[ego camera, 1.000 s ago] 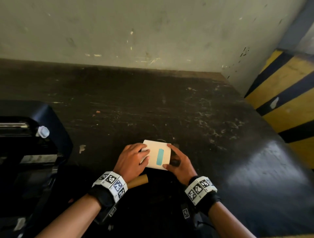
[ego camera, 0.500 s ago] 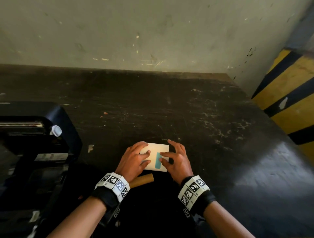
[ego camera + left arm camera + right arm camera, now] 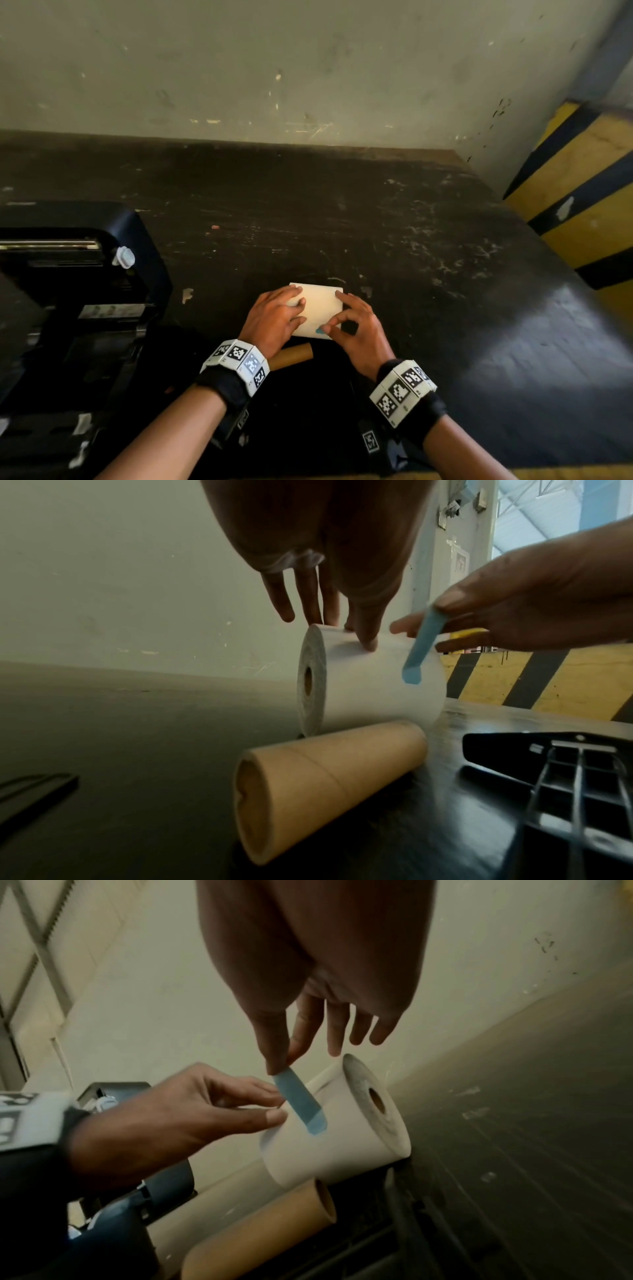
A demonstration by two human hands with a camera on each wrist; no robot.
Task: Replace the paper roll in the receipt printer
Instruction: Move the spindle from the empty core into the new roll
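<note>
Step in hand: the person is peeling the blue sealing tab (image 3: 301, 1104) off the fresh paper roll (image 3: 317, 310), by my read of it.
Roll position: it is lying on its side on the dark table (image 3: 376, 222), right under both hands, with its long axis running left to right between them.
Left hand (image 3: 274, 317): it is pressing down on the roll's top with fairly straight fingers, pinning it.
Right hand (image 3: 356, 329): thumb and forefinger are pinching the tab's free end; the other fingers are spread and relaxed.
Tab: the far end is sticking to the roll, the pinched end is lifting away.
Nearer hand: the right, at the tab itself.
Old core (image 3: 329, 775): the bare cardboard tube is lying just on the wrist side of the roll.
Printer (image 3: 78, 274): it is sitting open, well off to the left hand's side.
</note>
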